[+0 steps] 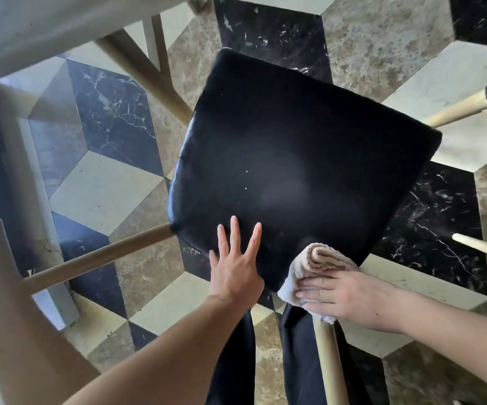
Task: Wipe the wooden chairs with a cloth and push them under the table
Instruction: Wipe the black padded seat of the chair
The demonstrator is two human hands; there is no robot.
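Hands flat: left [237, 267] on seat [294, 159], right [344, 296] on cloth [318, 258].

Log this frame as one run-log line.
step: wiping seat | left hand: flat on black seat | right hand: pressing cloth at near corner | chair: not under table

The left hand [236, 270] lies palm down, fingers straight and spread, its bare forearm extending up from the lower left of the view. The right hand [350, 299] lies flat with fingers extended and close together, pointing toward the left hand, its forearm entering from the right edge. The two hands sit near each other without touching
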